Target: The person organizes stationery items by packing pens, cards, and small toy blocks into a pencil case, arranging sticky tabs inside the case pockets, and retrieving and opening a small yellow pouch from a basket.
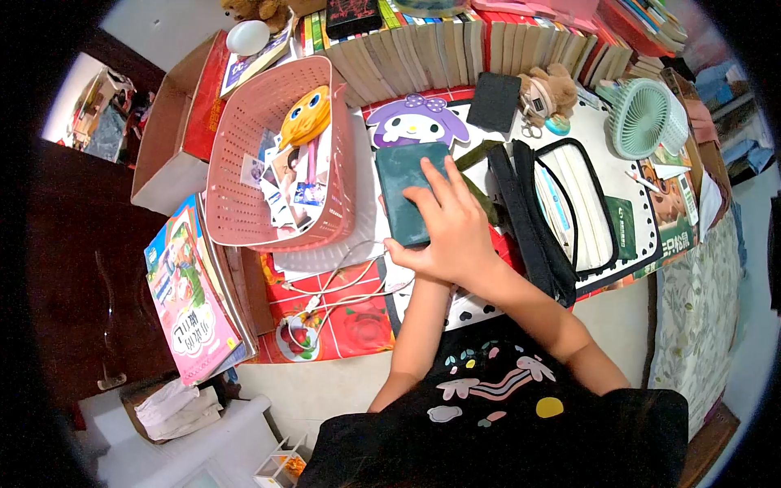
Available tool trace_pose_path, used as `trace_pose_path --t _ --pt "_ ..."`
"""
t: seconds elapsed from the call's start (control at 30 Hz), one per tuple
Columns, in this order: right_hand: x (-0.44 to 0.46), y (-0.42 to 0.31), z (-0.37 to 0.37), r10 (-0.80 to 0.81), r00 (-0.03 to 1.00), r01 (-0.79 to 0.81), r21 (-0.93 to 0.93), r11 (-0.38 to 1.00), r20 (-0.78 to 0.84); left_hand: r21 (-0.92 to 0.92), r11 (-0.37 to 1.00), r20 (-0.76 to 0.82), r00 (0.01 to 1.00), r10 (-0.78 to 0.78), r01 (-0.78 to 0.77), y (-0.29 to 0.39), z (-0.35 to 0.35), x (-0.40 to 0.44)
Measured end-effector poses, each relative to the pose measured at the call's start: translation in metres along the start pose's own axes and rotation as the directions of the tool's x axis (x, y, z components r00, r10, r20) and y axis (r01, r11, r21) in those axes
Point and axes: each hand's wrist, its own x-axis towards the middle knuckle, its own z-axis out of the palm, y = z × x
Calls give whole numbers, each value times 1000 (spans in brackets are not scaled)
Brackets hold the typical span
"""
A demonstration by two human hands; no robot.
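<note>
Right hand (451, 232): open, palm down, fingers spread over the lower right of a dark green notebook (403, 183). Left hand (409, 259): largely hidden under the right at the wrist; whether open or gripping cannot be told.

Green notebook: shut, flat on the desk (358, 325), at 11 o'clock from the right palm, mostly beyond the fingertips. Its far edge meets a purple character cutout (415, 124).

Edges and room: desk's near edge close by at 6 o'clock, forearms crossing it. Side room narrow, between a pink perforated basket (346, 175) at 10 o'clock and an open black pencil case (529, 220) at 3. Pale cables (325, 302) at 8, on a red patterned cover.

Further out: black pad (494, 102) and plush bear (553, 91), 1 o'clock; pale green fan (640, 119), 2 o'clock; row of upright books (423, 55), 12 o'clock, bounding the far side.

Basket contents: yellow round-eyed item (306, 116), assorted picture cards (285, 189).

Colourful booklets (191, 297): stacked and tilted, between 8 and 9 o'clock.
</note>
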Motion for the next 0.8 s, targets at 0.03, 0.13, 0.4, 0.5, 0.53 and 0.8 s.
trace_pose_path --t 0.03,0.13,0.4,0.5,0.53,0.8 --pt "0 0 1 15 1000 -15 -5 1000 5 2 1000 1 1000 4 -4 0 0 1" --pt "2 2 3 29 999 -29 -14 999 22 -9 1000 -1 1000 11 -11 -1 -1 5" --pt "6 5 2 6 999 -4 -69 998 34 -12 998 1 998 64 -64 -5 -5 9" --pt "5 7 6 -31 999 34 -111 993 33 15 990 9 990 142 -142 -6 -6 11" --pt "5 8 7 -45 998 48 -120 992 35 24 985 8 985 172 -172 -5 -6 13" --pt "3 -3 18 -84 990 90 -55 994 109 206 892 -6 911 411 -401 -13 -14 21"
